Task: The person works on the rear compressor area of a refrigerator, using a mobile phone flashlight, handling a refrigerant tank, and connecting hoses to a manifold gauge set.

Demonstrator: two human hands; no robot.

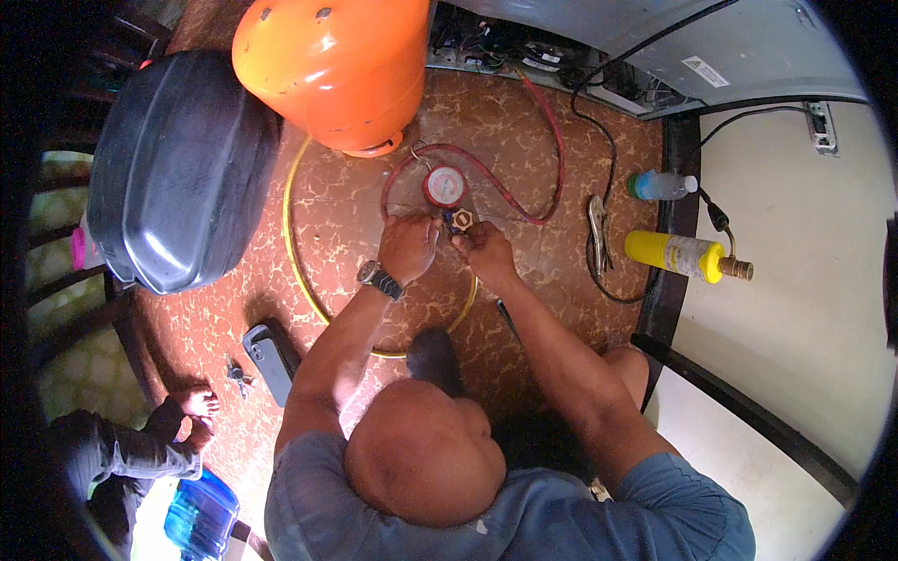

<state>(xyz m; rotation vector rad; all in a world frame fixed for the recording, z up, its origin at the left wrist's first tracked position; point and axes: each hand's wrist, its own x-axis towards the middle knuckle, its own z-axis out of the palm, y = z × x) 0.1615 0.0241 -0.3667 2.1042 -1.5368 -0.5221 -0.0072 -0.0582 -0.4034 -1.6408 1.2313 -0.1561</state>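
Observation:
A single-dial refrigerant gauge [444, 186] with a red rim lies face up on the floor in front of me. My left hand [409, 247], with a watch on its wrist, is closed at the gauge's lower left side, where the red hose [513, 200] meets it. Closed at the fitting's right side, my right hand [485, 251] is beside the brass-coloured valve knob [460, 220]. A yellow hose [292, 241] loops from near the orange gas cylinder [341, 70] round to below my right hand. My fingers hide the hose joints.
The red hose reaches an appliance's opened base [552, 65]. At left stands a dark plastic case [187, 178]. Locking pliers [597, 234], a yellow canister [673, 254] and a bottle [659, 185] lie at right. A phone [269, 360] and keys [238, 376] lie near another person's hands [198, 402].

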